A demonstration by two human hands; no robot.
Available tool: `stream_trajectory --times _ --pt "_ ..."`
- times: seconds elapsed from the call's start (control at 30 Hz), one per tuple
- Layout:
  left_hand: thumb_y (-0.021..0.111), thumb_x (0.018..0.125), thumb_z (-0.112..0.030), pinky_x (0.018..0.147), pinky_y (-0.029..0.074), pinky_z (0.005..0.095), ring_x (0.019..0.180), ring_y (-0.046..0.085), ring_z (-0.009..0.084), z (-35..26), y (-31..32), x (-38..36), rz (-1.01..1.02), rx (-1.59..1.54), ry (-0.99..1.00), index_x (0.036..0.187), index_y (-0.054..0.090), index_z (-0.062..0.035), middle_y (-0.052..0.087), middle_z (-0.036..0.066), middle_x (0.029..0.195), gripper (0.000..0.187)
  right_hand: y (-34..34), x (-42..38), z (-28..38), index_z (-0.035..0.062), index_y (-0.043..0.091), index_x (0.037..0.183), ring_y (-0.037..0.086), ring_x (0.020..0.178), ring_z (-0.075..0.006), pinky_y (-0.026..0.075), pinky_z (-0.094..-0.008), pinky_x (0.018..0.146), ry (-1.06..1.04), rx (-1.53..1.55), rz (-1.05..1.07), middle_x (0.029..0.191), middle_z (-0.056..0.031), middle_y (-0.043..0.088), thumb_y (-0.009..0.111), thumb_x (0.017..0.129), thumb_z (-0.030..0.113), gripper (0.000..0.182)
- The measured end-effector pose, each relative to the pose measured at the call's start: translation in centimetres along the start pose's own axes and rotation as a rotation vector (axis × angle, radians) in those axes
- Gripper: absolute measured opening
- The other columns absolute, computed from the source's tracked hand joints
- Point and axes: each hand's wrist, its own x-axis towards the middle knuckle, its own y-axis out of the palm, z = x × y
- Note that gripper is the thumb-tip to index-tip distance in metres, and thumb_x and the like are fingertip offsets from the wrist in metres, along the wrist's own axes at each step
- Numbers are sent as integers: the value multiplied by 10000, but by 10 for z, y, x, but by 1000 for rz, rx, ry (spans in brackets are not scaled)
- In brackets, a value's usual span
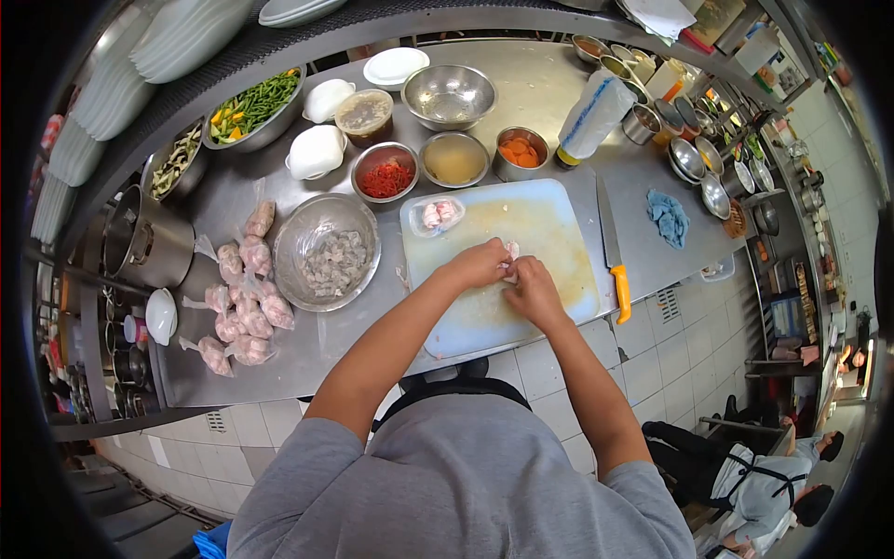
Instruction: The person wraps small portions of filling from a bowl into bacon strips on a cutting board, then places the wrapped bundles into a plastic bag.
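Note:
Over the cutting board (549, 224), my left hand (480, 264) and my right hand (536, 292) meet, fingers pinched close together. Between the fingertips shows a small pale pink piece of raw meat (511, 250), mostly hidden by them. A clear plastic tub (419, 226) on the board's upper left corner holds similar pinkish pieces (440, 213). Left of the board stands a steel bowl (291, 224) with greyish raw chunks (337, 261). To the right lies a large knife (612, 238) with a yellow handle, its blade pointing away from me.
Several tied plastic bags of pink raw meat (247, 317) lie at left. Behind the board stand bowls of red strips (386, 179), yellowish liquid (454, 160) and carrot slices (519, 152). A blue cloth (668, 219) lies at right. Two people (759, 484) are at lower right.

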Motion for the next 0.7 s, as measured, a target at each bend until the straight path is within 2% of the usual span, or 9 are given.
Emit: stream_trajectory --times 0.03,0.1,0.13,0.2,0.23,0.3,0.53,0.6,0.7 --pt "698 893 -237 890 505 425 1039 621 341 1 -5 7 -3 1 -1 1077 683 -96 590 147 1108 232 3 2 -2 68 613 985 591 1000 -358 475 -458 892 -4 0 1 1035 -139 626 732 702 35 309" --pt "689 893 -247 906 498 427 1061 624 349 5 -12 17 269 -82 -101 1140 665 -94 604 163 1181 292 7 7 -6 62 617 968 601 979 -354 489 -457 858 -6 -74 -34 1013 -140 631 739 705 54 290" --pt "689 893 -247 906 498 427 1061 624 349 8 -11 17 267 -81 -106 1140 665 -94 604 163 1181 292 7 10 -8 62 617 968 601 979 -354 489 -457 858 -9 -70 -33 1013 -140 631 739 705 54 290" --pt "714 855 -220 919 497 433 1111 608 359 11 -10 13 47 -287 -85 1169 645 -95 607 165 1242 345 4 17 -14 56 616 977 607 908 -357 502 -440 823 22 -32 -11 932 -144 620 745 735 72 274" --pt "714 855 -220 919 497 433 1111 608 359 10 -10 10 46 -285 -86 1169 645 -95 607 165 1242 345 2 21 -17 56 616 977 607 908 -357 502 -440 823 20 -30 -12 932 -144 620 745 735 72 274" --pt "741 818 -197 917 505 432 1109 600 354 4 -8 0 -262 -79 126 1169 629 -94 614 148 1194 383 -3 27 -24 36 638 962 613 867 -346 511 -431 792 71 89 24 919 -148 618 745 762 104 237" --pt "734 830 -195 899 514 431 1067 603 340 -13 7 4 -367 19 -21 1075 646 -89 599 136 1098 281 -8 49 -49 27 636 993 611 902 -342 505 -418 825 182 174 144 965 -150 615 726 803 118 229" --pt "719 856 -234 902 512 437 1070 603 350 -11 5 10 -339 43 -73 1081 660 -89 597 139 1106 275 -11 47 -41 33 617 1037 601 962 -349 489 -420 874 -3 57 -13 1002 -148 611 716 807 94 258" --pt "696 884 -266 903 510 445 1044 608 357 -4 1 17 -267 45 -139 1153 666 -85 597 142 1104 327 -13 44 -31 44 610 1050 580 1039 -378 469 -460 911 -86 -27 75 1053 -155 617 719 767 88 307"
